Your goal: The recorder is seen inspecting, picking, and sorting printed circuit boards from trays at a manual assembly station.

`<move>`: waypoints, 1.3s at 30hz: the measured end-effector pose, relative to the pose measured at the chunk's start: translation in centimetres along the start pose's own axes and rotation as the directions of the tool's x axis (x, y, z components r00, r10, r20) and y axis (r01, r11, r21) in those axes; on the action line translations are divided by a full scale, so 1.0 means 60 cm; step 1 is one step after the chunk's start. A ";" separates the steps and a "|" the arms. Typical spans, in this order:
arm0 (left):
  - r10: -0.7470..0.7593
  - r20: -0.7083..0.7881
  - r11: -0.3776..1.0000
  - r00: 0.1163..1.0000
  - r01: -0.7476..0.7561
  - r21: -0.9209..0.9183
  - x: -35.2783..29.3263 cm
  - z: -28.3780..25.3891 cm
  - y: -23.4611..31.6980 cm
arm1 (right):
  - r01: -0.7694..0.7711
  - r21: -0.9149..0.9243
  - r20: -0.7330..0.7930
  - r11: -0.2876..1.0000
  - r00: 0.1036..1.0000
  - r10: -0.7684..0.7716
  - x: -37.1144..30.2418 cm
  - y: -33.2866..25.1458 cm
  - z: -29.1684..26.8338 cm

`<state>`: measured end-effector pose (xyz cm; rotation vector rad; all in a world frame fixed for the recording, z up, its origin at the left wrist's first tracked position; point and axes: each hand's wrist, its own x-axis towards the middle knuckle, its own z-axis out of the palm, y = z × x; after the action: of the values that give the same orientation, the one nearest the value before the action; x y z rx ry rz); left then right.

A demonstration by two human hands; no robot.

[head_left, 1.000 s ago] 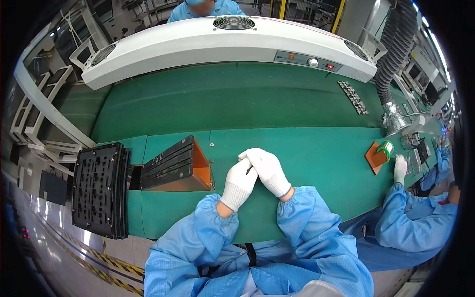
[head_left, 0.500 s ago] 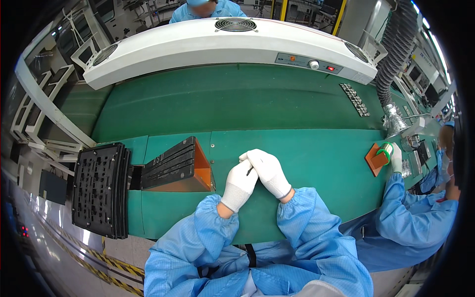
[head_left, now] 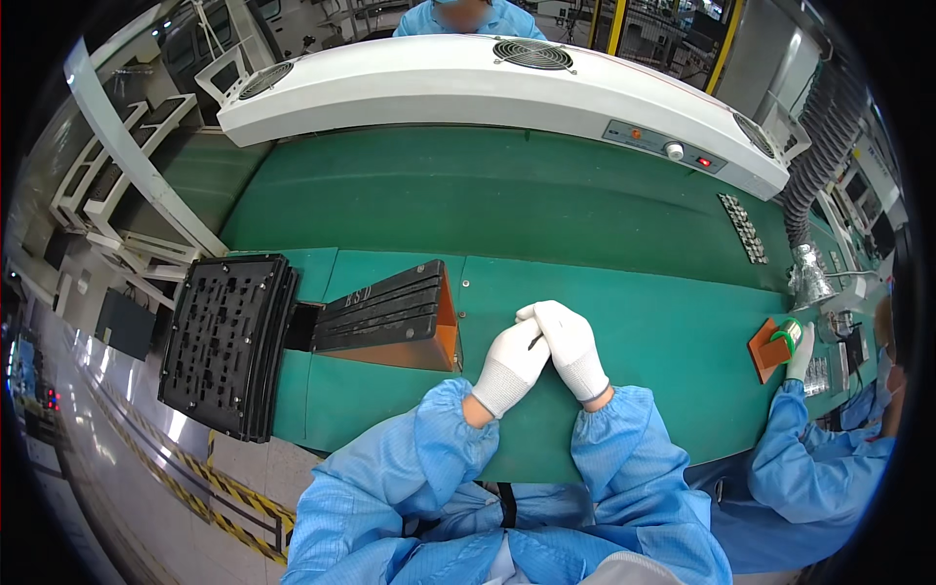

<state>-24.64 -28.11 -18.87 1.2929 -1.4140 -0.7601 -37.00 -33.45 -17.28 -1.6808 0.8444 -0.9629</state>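
Black-and-orange wedge box (head_left: 386, 316), near and left of the gloved left hand (head_left: 514, 365) and right hand (head_left: 569, 343), which rest folded together, any contents hidden; it looks stiff, fairly light, best gripped across its outer sides.

White gloves (head_left: 514, 367), blue sleeves (head_left: 629, 439), green mat (head_left: 663, 356), yellow-black striped tape (head_left: 246, 493)

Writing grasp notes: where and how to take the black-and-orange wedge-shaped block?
The block probably grips best at its taller right end, from the right, across the near orange side and ribbed black top. It tapers leftward; its left end faces the black slotted tray stack, while the left hand is to its right. Far side hidden.
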 end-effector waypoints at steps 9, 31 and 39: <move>-0.017 0.010 1.000 1.000 0.017 0.025 -0.001 0.002 -0.005 | 0.018 -0.043 0.014 0.999 1.000 -0.017 0.001 -0.001 -0.003; 0.000 0.006 1.000 1.000 0.000 -0.029 0.000 0.004 -0.007 | -0.014 -0.020 0.007 1.000 1.000 0.015 0.001 0.000 -0.002; 0.043 0.005 0.999 0.999 -0.043 -0.022 0.002 0.008 -0.019 | -0.021 0.000 0.001 1.000 1.000 0.021 0.001 0.000 -0.001</move>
<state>-24.72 -28.54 -20.04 1.2404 -1.4297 -0.7492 -37.04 -33.53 -17.26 -1.6694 0.8599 -0.9477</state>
